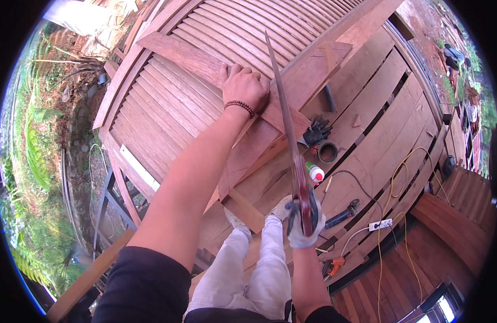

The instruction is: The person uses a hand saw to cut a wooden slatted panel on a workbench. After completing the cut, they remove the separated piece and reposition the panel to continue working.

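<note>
Left hand (pixel 246 91): curled on board (pixel 186 58), holding it
Right hand (pixel 305 218): gripping saw (pixel 290 134)
Cut: unfinished, I judge; right end attached

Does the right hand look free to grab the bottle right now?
Probably not: the right hand is closed around the handle of the saw, though nothing seems to cover the bottle.

the saw handle (pixel 302 188) is dark red, the wooden board (pixel 189 60) reddish-brown, the cord (pixel 380 264) yellow.
</note>
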`<state>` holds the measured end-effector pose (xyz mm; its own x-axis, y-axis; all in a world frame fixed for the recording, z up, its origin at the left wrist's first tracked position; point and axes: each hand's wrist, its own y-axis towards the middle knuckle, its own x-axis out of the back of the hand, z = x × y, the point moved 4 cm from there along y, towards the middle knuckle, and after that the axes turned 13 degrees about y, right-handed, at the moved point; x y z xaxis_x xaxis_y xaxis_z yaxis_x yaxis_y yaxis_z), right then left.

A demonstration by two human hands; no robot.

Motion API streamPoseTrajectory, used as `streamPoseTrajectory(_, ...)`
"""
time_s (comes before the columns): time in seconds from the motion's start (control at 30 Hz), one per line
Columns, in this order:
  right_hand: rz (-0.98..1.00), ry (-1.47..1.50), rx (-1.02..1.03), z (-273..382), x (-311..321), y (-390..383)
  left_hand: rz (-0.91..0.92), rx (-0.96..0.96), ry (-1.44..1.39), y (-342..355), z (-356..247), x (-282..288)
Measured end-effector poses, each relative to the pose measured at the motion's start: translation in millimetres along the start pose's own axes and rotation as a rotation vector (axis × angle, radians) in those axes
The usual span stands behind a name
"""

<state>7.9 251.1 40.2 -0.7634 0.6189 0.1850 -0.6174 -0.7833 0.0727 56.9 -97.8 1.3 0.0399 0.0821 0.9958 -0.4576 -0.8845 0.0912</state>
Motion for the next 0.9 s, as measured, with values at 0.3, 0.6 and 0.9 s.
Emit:
streamPoseTrajectory(0.3,-0.239,0.499,-0.694,8.3,39.6,-99.5,-0.002,0.011,-0.035,3.7,8.8,-0.5)
streamPoseTrajectory(0.6,-0.037,0.012,-0.078,15.2,-14.2,-11.7,0.016,0.002,-0.019,-4.1,7.5,-5.6)
streamPoseTrajectory(0.9,0.001,-0.052,0.080,-2.6,-13.8,1.2,0.001,-0.059,0.025,3.3,2.2,-1.9)
